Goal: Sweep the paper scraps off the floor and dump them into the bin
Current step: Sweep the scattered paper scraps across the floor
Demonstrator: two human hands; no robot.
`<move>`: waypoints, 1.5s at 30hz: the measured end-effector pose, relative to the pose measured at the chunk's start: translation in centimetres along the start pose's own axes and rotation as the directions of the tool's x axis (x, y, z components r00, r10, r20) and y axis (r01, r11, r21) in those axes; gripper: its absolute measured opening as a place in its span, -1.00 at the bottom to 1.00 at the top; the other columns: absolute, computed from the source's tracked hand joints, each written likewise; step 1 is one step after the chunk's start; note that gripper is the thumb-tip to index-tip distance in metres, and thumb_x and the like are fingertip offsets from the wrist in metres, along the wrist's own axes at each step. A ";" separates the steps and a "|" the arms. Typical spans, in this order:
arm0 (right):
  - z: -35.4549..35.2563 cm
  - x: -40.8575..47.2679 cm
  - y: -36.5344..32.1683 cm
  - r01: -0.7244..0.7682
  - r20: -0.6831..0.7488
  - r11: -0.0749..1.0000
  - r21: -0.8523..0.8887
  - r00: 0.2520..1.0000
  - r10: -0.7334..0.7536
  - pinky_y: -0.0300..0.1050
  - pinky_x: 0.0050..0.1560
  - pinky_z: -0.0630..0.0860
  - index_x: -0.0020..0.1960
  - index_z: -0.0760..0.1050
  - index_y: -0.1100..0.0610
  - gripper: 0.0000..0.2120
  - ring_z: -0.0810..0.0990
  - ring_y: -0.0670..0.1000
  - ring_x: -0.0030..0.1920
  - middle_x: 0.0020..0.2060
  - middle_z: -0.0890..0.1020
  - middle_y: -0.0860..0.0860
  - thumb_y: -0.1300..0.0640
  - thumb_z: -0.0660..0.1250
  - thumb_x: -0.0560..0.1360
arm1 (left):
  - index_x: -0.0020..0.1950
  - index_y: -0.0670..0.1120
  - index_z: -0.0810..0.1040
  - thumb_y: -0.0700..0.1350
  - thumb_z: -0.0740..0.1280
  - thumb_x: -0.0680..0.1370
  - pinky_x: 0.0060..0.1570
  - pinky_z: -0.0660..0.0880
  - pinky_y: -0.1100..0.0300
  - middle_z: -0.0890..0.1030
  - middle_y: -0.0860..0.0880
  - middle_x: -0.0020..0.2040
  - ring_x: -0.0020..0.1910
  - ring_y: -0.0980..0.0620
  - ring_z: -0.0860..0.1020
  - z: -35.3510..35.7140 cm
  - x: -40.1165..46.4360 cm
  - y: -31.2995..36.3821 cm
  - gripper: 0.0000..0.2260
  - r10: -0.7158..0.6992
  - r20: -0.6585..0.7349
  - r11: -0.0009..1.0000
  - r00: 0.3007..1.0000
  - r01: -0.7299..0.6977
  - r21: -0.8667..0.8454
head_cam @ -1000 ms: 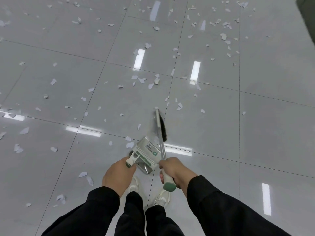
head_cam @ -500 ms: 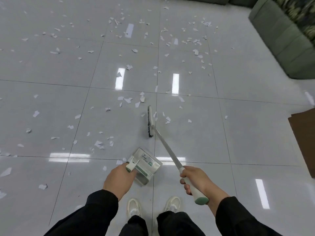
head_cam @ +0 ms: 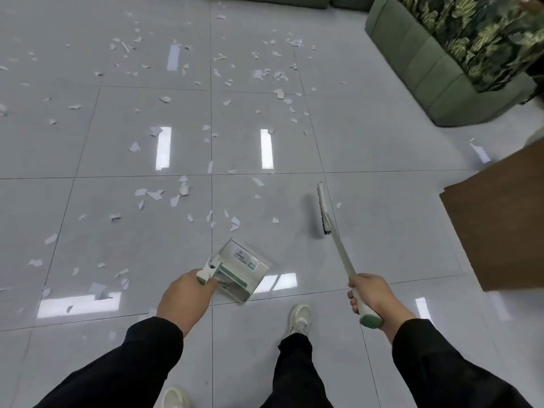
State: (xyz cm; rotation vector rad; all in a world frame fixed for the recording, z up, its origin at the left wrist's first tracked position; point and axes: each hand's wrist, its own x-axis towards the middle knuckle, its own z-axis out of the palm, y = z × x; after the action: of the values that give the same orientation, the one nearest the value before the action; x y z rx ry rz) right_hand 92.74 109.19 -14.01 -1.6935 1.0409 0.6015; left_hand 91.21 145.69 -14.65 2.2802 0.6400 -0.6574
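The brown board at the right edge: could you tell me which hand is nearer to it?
Right. The right hand, gripping the broom handle, is just left of the brown board; the left hand holds the dustpan farther left.

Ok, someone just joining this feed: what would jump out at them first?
White paper scraps litter the glossy grey tile floor, thickest ahead and to the left. In the foreground the left hand grips a metal dustpan low over the tiles, while the right hand holds a long-handled broom reaching forward on the right. A green sofa fills the top right corner.
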 end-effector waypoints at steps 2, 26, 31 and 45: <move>-3.0 4.1 -1.8 -0.003 -0.031 1.000 -0.026 1.000 0.002 -0.19 -0.52 0.45 -0.07 0.48 0.30 -0.92 0.43 0.06 -0.54 -0.34 0.49 0.19 0.29 0.24 0.55 | -0.25 0.02 0.44 0.05 0.30 0.61 -0.34 0.37 0.15 0.53 -0.01 -0.35 -0.36 -0.01 0.45 1.3 0.7 2.5 -0.74 -0.022 -0.012 1.000 1.000 0.022 -0.001; 4.4 13.9 -10.8 -0.029 0.384 0.921 -0.389 0.903 0.191 -0.14 -0.49 0.51 0.17 0.37 0.32 -0.83 0.50 0.08 -0.49 -0.17 0.49 0.22 0.33 0.20 0.58 | 0.02 0.07 0.56 0.18 0.25 0.61 -0.26 0.44 0.16 0.60 0.11 -0.28 -0.23 0.06 0.57 9.5 3.4 11.4 -0.78 -0.284 -0.110 0.957 0.952 0.289 0.031; 10.3 10.6 -13.1 -0.050 0.526 0.931 -0.361 0.814 0.248 -0.20 -0.55 0.46 0.21 0.39 0.32 -0.77 0.43 0.02 -0.59 -0.28 0.48 0.19 0.34 0.18 0.56 | -0.16 0.04 0.55 0.11 0.26 0.60 -0.26 0.47 0.15 0.59 0.03 -0.32 -0.31 0.03 0.55 8.7 2.3 10.7 -0.78 -0.374 -0.139 0.926 0.917 0.362 -0.104; 10.0 6.7 -18.3 -0.033 0.611 0.962 -0.270 0.767 0.198 -0.25 -0.54 0.31 -0.02 0.49 0.19 -0.93 0.32 0.01 -0.53 -0.40 0.48 0.12 0.31 0.28 0.52 | -0.23 -0.06 0.51 0.05 0.27 0.59 -0.32 0.39 0.16 0.57 -0.01 -0.33 -0.34 -0.01 0.49 -0.7 2.0 5.9 -0.74 -0.436 -0.151 0.886 0.887 0.394 -0.246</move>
State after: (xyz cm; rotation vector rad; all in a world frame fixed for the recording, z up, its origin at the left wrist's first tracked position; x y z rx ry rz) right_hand 112.74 118.13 -13.81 -1.4560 0.5882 1.3276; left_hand 96.40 142.82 -12.69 2.0378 1.2652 -0.5241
